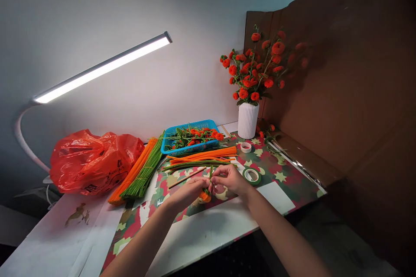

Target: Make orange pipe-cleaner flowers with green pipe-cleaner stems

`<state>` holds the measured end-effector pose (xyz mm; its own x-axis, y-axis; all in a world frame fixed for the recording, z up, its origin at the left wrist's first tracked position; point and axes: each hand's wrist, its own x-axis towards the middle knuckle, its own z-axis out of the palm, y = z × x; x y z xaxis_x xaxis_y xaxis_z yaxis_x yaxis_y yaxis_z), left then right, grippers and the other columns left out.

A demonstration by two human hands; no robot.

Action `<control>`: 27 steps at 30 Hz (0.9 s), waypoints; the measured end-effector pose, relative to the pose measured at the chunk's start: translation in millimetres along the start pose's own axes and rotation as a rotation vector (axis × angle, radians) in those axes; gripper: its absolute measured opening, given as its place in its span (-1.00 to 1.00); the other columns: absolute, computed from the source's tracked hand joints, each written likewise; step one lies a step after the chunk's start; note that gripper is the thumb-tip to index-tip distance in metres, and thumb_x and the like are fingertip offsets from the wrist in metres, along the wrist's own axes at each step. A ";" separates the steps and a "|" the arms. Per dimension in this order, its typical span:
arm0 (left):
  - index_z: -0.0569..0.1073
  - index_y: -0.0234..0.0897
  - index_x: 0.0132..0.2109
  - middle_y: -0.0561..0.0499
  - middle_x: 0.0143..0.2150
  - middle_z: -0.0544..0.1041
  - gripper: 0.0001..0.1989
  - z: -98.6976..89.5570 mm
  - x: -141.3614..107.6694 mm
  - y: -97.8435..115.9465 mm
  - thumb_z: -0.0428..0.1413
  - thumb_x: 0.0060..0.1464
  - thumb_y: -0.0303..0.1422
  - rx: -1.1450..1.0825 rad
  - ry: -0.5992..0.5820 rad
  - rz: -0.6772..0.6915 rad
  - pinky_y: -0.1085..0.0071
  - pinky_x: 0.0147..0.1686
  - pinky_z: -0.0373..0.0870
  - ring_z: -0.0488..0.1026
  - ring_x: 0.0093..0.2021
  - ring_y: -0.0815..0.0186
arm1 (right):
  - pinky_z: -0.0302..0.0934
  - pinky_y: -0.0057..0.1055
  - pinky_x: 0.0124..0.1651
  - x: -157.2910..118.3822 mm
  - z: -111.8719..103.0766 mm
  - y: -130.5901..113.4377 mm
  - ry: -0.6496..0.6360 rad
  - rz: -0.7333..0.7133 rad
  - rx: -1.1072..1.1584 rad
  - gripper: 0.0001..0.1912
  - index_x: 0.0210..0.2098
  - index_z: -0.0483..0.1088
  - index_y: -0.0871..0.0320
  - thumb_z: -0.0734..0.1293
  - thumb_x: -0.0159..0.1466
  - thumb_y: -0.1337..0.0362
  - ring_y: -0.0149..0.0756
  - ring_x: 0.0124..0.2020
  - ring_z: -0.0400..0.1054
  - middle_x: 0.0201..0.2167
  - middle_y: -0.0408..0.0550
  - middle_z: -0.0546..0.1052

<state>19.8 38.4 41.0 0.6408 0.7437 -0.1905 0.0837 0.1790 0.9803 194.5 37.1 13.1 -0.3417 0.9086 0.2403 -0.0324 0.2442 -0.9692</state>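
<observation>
My left hand (196,187) and my right hand (229,178) meet over the front of the patterned mat, fingers closed on one small flower piece. Its orange head (205,196) hangs below the fingers, and its green stem (211,172) points up between them. Just right of my right hand lies a roll of green tape (251,176). A thin wooden stick (186,177) rests behind my left hand. Orange strips (208,154) and green strips (195,164) lie farther back.
A blue basket (168,142) holds orange flowers. Behind the white tape roll (246,147) stands a white vase (248,121) of flowers. At left are a red plastic bag (94,160), a green bundle (144,173) and a lamp (104,67). Cardboard (341,86) stands at right.
</observation>
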 end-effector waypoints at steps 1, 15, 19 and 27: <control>0.40 -0.31 -0.52 -0.02 -0.46 0.43 -0.80 -0.3 -0.3 1.7 0.02 -0.09 -0.28 -0.002 -0.017 -0.012 0.39 -0.29 0.27 0.34 -0.38 0.31 | 0.26 -0.37 -0.32 -0.2 -0.1 -0.3 0.000 0.006 -0.007 -0.69 -0.49 0.49 0.17 0.38 0.12 0.02 -0.32 -0.47 0.35 -0.54 -0.12 0.49; 0.56 -0.20 -0.44 -0.05 -0.37 0.57 -0.80 10.3 1.1 2.8 0.11 0.05 -0.26 0.993 0.533 0.328 0.29 -0.17 0.23 0.45 -0.25 0.17 | 0.20 -0.35 -0.18 5.8 0.9 12.4 0.253 -0.034 -0.286 -0.90 -0.47 0.46 0.17 0.36 0.13 0.27 -0.26 -0.30 0.34 -0.45 -0.09 0.46; 0.56 -0.27 -0.40 -0.05 -0.37 0.56 -0.75 0.7 -2.3 9.0 0.12 0.04 -0.18 0.737 0.313 0.220 0.37 -0.29 0.26 0.44 -0.33 0.22 | 0.18 -0.31 -0.12 4.0 -1.4 9.2 0.220 -0.126 -0.296 -0.89 -0.47 0.50 0.12 0.39 0.13 0.23 -0.24 -0.25 0.31 -0.46 -0.08 0.48; 0.59 -0.36 -0.31 -0.11 -0.30 0.58 -0.68 -19.4 -3.8 5.0 0.20 -0.03 -0.15 0.118 -0.163 -0.053 0.34 -0.11 0.30 0.46 -0.23 0.23 | 0.17 -0.30 -0.12 0.2 -2.3 2.0 0.098 -0.166 -0.202 -0.79 -0.47 0.48 0.15 0.41 0.13 0.12 -0.26 -0.25 0.28 -0.44 -0.09 0.41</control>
<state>3.0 49.0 45.6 0.7473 0.6196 -0.2401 0.2033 0.1309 0.9703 196.5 38.5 11.3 -0.2542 0.8765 0.4087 0.1109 0.4462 -0.8880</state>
